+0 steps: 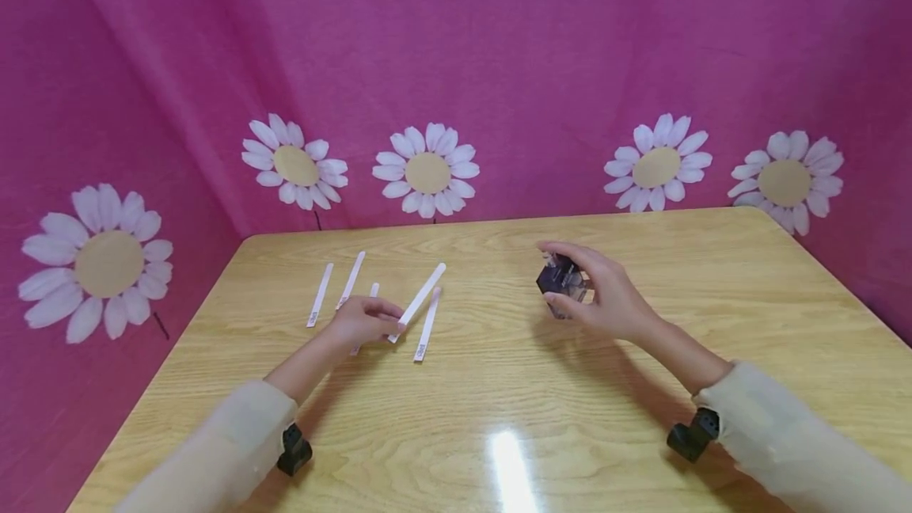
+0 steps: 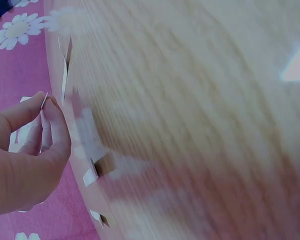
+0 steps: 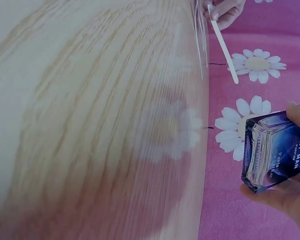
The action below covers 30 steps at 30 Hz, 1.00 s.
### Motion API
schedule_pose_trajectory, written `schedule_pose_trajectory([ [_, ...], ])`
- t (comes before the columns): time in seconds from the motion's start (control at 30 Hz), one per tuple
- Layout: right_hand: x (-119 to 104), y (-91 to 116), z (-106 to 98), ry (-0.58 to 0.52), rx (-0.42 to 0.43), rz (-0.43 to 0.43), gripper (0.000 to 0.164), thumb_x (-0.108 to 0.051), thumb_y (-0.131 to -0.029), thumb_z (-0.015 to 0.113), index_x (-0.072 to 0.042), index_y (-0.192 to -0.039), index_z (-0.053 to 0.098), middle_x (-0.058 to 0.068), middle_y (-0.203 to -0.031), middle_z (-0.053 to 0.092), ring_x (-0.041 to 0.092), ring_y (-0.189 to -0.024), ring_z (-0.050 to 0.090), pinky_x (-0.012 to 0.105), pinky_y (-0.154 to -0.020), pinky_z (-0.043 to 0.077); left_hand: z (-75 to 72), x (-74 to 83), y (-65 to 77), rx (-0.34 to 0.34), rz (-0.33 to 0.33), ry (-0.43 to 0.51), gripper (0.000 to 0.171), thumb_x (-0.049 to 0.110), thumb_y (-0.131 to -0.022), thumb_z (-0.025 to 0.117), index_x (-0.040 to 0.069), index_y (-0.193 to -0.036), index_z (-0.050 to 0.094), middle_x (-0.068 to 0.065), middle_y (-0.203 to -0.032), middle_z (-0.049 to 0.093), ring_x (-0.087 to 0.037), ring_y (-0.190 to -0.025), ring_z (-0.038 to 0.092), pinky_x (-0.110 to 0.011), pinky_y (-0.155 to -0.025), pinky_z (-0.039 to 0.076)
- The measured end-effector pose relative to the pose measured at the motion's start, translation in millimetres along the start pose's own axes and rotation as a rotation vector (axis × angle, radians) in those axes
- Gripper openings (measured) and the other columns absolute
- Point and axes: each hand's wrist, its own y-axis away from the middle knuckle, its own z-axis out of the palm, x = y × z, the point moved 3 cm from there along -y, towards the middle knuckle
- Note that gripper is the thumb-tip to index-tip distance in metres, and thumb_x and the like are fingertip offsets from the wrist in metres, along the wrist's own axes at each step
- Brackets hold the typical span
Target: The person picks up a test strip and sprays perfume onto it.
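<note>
While L grip (image 1: 365,321) round strip (image 1: 423,296), R grip (image 1: 609,294) round btl (image 1: 558,278): wood tbl (image 1: 456,410), pink curtain (image 1: 499,46).

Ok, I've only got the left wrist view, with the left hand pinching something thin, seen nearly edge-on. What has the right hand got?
Observer: The right hand grips a dark glass bottle between thumb and fingers.
Operator: Any writing on it?
Observer: Yes, the right wrist view shows "SEXY MAN" and "PARFUM" on its face.
Operator: And the thin piece in the left hand, how does it point?
Observer: It's a long white strip, pinched near its near end; in the head view the rounded far end slants away to the right, towards the pink curtain.
</note>
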Motion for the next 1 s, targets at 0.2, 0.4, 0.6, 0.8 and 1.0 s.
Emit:
schedule_pose_trajectory([
  [0.2, -4, 0, 8, -0.025, -0.014, -0.003, 0.064, -0.01, -0.077, 0.078, -0.014, -0.135, 0.052, 0.009, -0.132, 0.06, 0.018, -0.105, 0.059, 0.03, -0.063, 0.057, 6.2, 4.4, 3.0, -0.014, 0.027, -0.005, 0.029, 0.004, -0.082, 0.071, -0.007, -0.108, 0.066, -0.011, -0.092, 0.074, -0.003, -0.07, 0.061, -0.021, -0.069, 0.055],
  [0.4, -8, -7, 14, 0.001, -0.027, -0.028, 0.063, -0.014, -0.077, 0.079, -0.016, -0.134, 0.054, 0.005, -0.13, 0.061, 0.018, -0.109, 0.06, 0.033, -0.075, 0.054, 15.4, 12.0, 3.8, -0.044, 0.061, 0.004, 0.028, 0.006, -0.082, 0.071, -0.006, -0.107, 0.067, -0.014, -0.095, 0.073, -0.005, -0.073, 0.062, -0.026, -0.073, 0.057],
  [0.6, -14, -13, 22, 0.018, -0.058, -0.036, 0.062, -0.019, -0.079, 0.078, -0.018, -0.135, 0.053, 0.004, -0.132, 0.061, 0.023, -0.121, 0.058, 0.043, -0.098, 0.051, 23.1, 16.7, 5.8, -0.064, 0.072, 0.006, 0.027, 0.005, -0.082, 0.071, -0.005, -0.107, 0.068, -0.014, -0.094, 0.074, -0.005, -0.074, 0.064, -0.025, -0.073, 0.057],
  [0.8, -18, -16, 29, 0.014, -0.066, -0.04, 0.06, -0.018, -0.079, 0.077, -0.017, -0.134, 0.053, 0.005, -0.131, 0.062, 0.024, -0.118, 0.06, 0.044, -0.096, 0.051, 27.0, 24.6, 7.4, -0.076, 0.096, -0.012, 0.025, 0.007, -0.083, 0.071, -0.002, -0.106, 0.069, -0.01, -0.091, 0.073, -0.004, -0.074, 0.063, -0.026, -0.076, 0.058],
  [1.0, -23, -20, 35, 0.018, -0.077, -0.067, 0.059, -0.019, -0.078, 0.078, -0.017, -0.132, 0.055, 0.004, -0.129, 0.063, 0.022, -0.115, 0.061, 0.043, -0.095, 0.052, 27.8, 27.4, 10.4, -0.093, 0.093, 0.018, 0.027, 0.006, -0.083, 0.071, -0.004, -0.108, 0.067, -0.01, -0.09, 0.072, -0.004, -0.072, 0.062, -0.03, -0.08, 0.059],
])
